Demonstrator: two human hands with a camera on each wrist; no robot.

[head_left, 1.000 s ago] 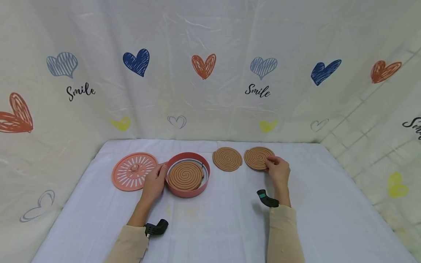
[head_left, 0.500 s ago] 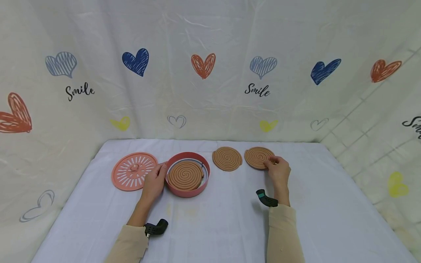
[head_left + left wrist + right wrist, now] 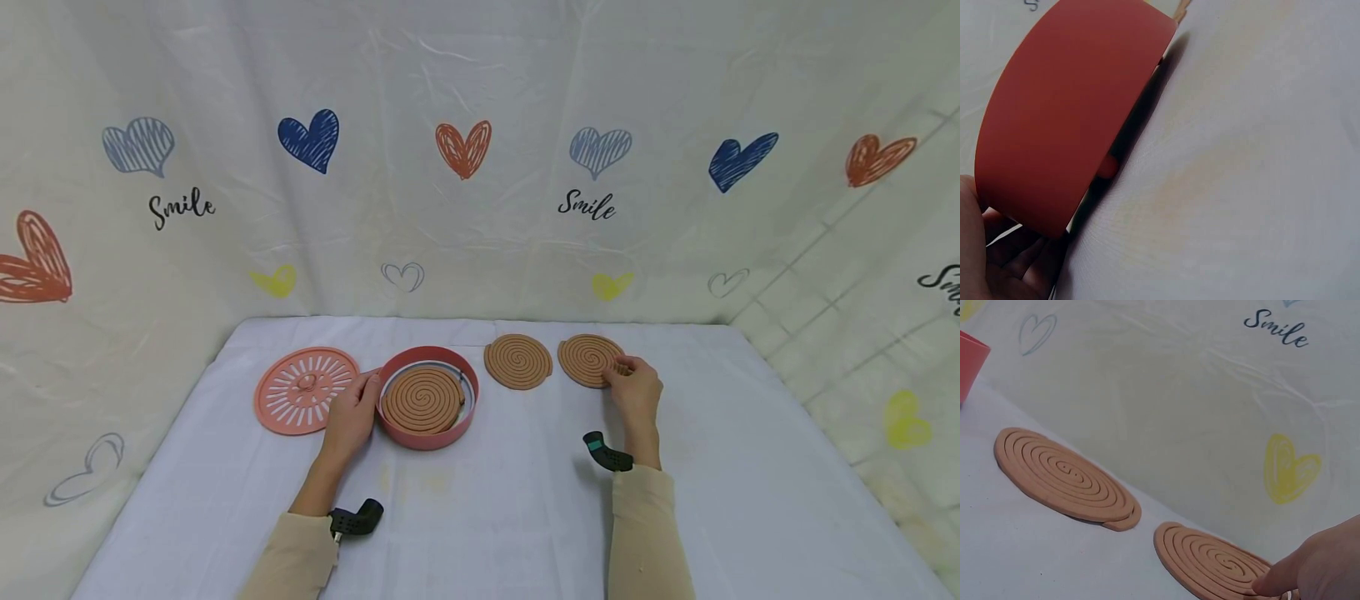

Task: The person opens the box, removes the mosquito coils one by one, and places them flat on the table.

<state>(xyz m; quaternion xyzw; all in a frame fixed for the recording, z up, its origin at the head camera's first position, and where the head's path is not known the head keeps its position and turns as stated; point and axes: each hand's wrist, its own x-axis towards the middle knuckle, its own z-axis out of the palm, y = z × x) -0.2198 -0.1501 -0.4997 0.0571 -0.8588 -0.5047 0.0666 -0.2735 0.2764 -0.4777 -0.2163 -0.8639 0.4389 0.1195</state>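
In the head view my left hand (image 3: 351, 419) grips the left side of a round red mosquito coil holder (image 3: 467, 427), thumb at the rim and fingers lower down. A brown spiral mosquito coil (image 3: 423, 400) lies inside it. The left wrist view shows the holder's outer wall (image 3: 1075, 106) tilted in that camera's frame. At the right, my right hand (image 3: 636, 398) pinches the near right edge of another mosquito coil (image 3: 587, 358), which lies on the table; its thumb is on the coil's top in the right wrist view. Between holder and this coil lies one more mosquito coil (image 3: 517, 362).
A round pink slotted lid (image 3: 288, 408) with a central knob lies left of the holder, partly behind the left hand. A white cloth covers the table (image 3: 510, 500). Behind it hangs a white sheet (image 3: 517, 225) printed with hearts.
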